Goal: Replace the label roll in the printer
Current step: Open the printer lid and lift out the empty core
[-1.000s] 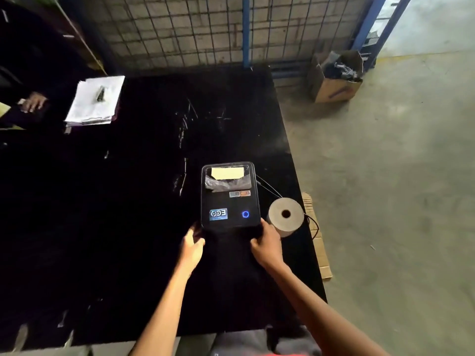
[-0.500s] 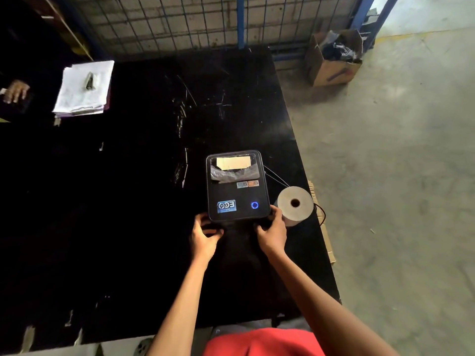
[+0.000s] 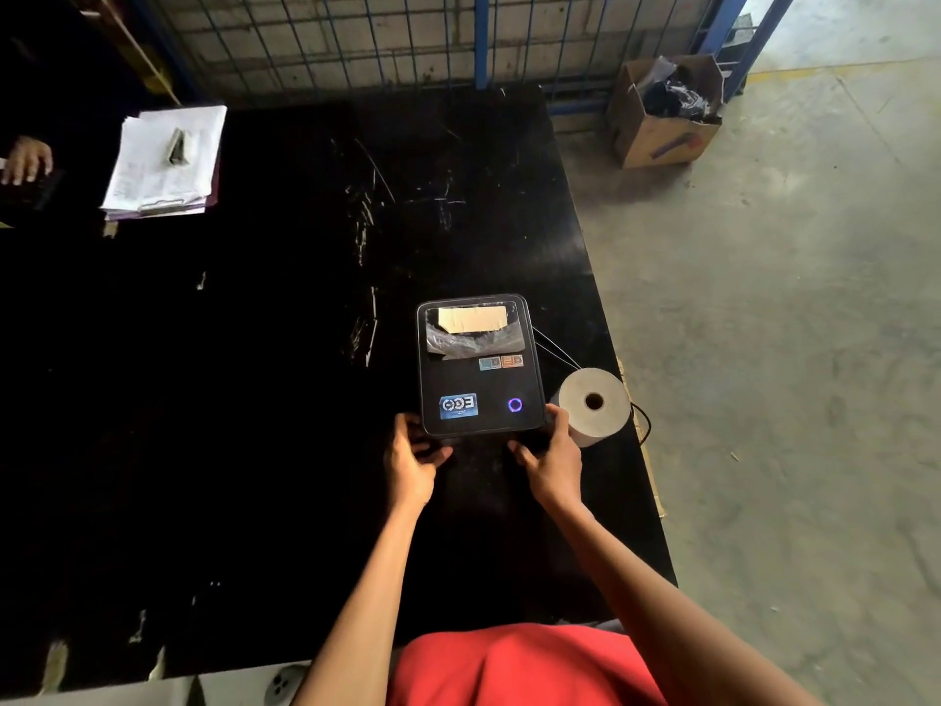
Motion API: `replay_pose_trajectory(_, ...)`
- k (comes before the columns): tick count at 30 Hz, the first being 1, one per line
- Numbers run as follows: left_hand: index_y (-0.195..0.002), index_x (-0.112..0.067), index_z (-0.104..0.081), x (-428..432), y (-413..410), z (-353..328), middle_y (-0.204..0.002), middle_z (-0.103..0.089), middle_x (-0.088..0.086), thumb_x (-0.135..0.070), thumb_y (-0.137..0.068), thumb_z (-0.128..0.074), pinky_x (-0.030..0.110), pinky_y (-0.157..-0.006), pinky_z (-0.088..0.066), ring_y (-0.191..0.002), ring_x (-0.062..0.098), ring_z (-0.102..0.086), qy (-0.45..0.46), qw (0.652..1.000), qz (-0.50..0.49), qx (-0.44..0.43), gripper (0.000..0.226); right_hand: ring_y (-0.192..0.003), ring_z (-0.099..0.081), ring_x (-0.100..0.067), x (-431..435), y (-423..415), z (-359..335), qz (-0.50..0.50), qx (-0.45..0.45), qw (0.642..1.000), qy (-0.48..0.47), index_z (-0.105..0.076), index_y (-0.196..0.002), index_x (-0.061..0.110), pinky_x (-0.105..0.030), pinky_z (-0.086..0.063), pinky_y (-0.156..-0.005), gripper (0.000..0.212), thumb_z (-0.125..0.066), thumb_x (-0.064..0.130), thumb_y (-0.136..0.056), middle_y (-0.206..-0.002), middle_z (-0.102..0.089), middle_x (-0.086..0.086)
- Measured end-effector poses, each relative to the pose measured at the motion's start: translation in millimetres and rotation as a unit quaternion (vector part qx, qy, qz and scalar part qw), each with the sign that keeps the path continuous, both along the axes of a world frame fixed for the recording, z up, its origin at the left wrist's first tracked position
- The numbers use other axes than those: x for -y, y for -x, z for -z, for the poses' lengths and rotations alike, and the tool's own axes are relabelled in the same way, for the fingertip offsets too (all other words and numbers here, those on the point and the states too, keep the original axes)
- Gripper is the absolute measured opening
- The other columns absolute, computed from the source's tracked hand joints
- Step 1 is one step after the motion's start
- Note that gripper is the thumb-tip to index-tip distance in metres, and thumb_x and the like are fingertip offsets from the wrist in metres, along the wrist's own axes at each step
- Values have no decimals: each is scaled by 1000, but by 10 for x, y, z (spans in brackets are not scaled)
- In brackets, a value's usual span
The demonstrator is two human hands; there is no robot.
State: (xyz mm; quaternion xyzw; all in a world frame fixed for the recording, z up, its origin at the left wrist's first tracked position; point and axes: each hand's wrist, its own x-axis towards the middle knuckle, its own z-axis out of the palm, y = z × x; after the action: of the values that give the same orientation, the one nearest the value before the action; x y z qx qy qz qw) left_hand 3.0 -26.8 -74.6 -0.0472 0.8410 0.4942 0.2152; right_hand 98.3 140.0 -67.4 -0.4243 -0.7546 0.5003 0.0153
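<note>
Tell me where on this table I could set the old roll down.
Bare tabletop left of the printer, up to the clipboard, and behind it toward the fence. Crowded on the right: the roll and cables fill the strip by the edge.

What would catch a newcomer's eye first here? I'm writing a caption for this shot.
Most likely the black label printer near the right edge of the dark table, its blue ring light glowing, with the left hand and right hand at its near corners. Next, the white label roll standing just right of it, and the clipboard of papers far left.
</note>
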Motion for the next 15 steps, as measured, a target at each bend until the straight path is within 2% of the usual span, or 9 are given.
replay_pose_trajectory(2,-148,0,-32,9,11,-24,-133,-55,26,22,-80,-66,5,-67,-52,-103,25,-57,3,1000,5,4,79,-118,-59,-15,-29,-14,-20,-17,10,1000,-7,-39,-136,32,-40,-47,-100,67,-81,23,-84,-133,-65,-1)
replay_pose_trajectory(4,-149,0,-32,7,3,-59,-134,-55,23,16,-83,-69,25,-86,-58,-107,24,-57,11,1000,8,16,77,-124,-61,-21,-38,-6,-60,-34,21,999,-15,-38,-138,29,-41,-49,-100,67,-79,21,-86,-135,-65,-2)
replay_pose_trajectory(5,-147,1,-34,9,-23,-81,-135,-56,22,9,-83,-72,39,-96,-55,-113,25,-58,30,999,18,18,75,-126,-61,-23,-29,-4,-75,-44,27,998,-25,-37,-141,27,-42,-50,-100,68,-77,17,-87,-137,-64,-3)
replay_pose_trajectory(6,-148,1,-34,12,-62,-105,-139,-55,21,2,-83,-75,46,-104,-49,-122,28,-57,55,998,28,20,76,-128,-60,-25,-15,-10,-87,-57,36,997,-41,-36,-145,25,-44,-50,-101,71,-75,15,-87,-140,-62,-5)
replay_pose_trajectory(8,-151,0,-34,5,-160,-153,-150,-47,18,-7,-84,-77,46,-115,-38,-138,31,-46,84,996,38,11,80,-135,-54,-26,18,-51,-131,-97,61,991,-76,-31,-155,21,-44,-49,-106,81,-74,15,-86,-149,-52,-7)
replay_pose_trajectory(10,-151,-3,-37,-37,-239,-233,-156,-41,15,-15,-86,-76,43,-120,-31,-145,29,-37,83,995,47,-10,77,-143,-43,-26,0,-85,-208,-121,74,987,-74,-26,-160,20,-45,-44,-112,86,-73,20,-88,-157,-41,-8)
replay_pose_trajectory(13,-150,-4,-40,-71,-209,-384,-159,-37,14,-24,-91,-71,45,-122,-26,-150,27,-29,63,996,46,-34,69,-142,-41,-26,-72,-57,-361,-123,38,990,-54,-41,-153,19,-43,-41,-115,68,-70,21,-91,-152,-43,-8)
replay_pose_trajectory(15,-144,-1,-49,-77,-98,-511,-152,-47,16,-24,-92,-70,46,-119,-30,-145,29,-38,45,996,41,-70,60,-135,-46,-24,-129,17,-515,-123,2,991,-60,-50,-146,20,-39,-43,-112,57,-68,19,-92,-143,-50,-6)
